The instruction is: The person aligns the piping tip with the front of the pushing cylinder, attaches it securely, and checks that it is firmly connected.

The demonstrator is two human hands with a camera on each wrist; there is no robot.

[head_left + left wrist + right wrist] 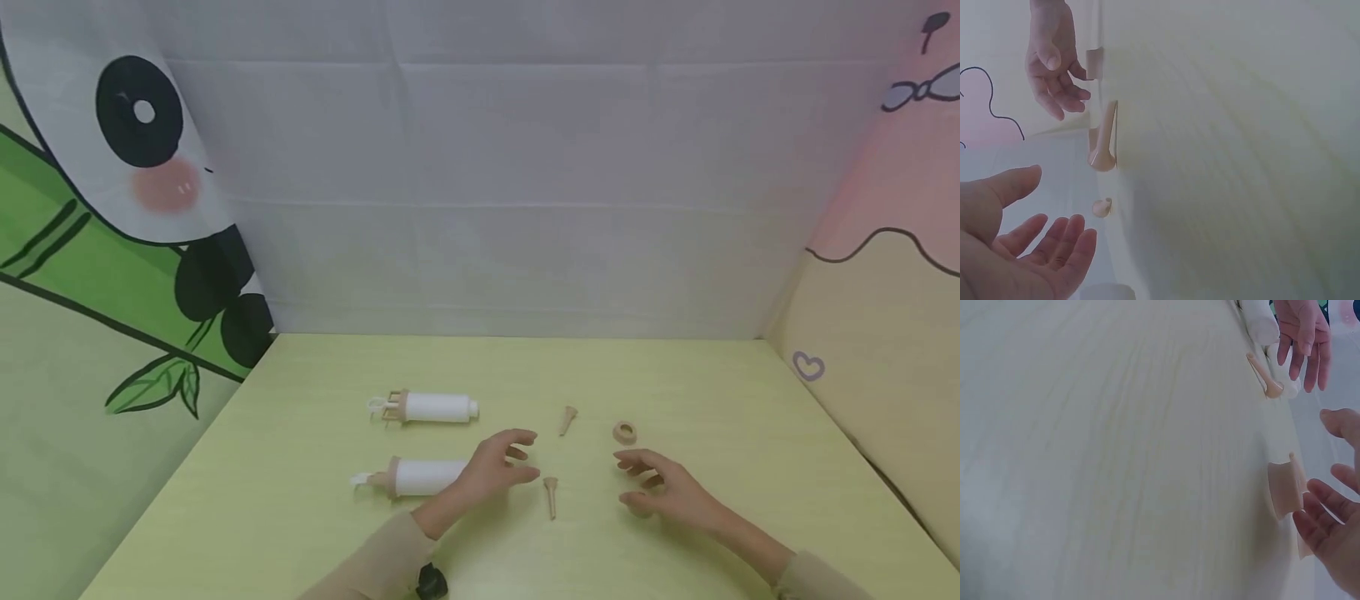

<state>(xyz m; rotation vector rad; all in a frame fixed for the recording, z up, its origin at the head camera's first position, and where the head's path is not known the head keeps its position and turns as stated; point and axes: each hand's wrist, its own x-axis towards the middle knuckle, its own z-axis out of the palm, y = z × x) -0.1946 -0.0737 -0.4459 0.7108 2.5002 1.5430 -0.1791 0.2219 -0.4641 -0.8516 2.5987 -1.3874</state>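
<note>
My left hand [495, 468] hovers with loosely bent fingers over the front end of the nearer white syringe-like tube [427, 477], hiding that end. This tube has a tan collar and a pale handle. A similar tube [438, 407], with a ring-shaped handle, lies farther back. Two slim tan nozzles lie between the hands: the nearer nozzle [552, 496] and the farther nozzle [567, 419]. Beside a tan ring [625, 432] is my right hand [675, 492], fingers relaxed and holding nothing. In the right wrist view, a tan ring-like piece [1285, 489] shows near its fingertips, with another partly hidden behind.
The pale yellow table [300, 542] meets a grey-white cloth backdrop [525, 167] at its far edge. Printed side panels [877, 350] stand left and right. A small black device [432, 581] sits by the left sleeve.
</note>
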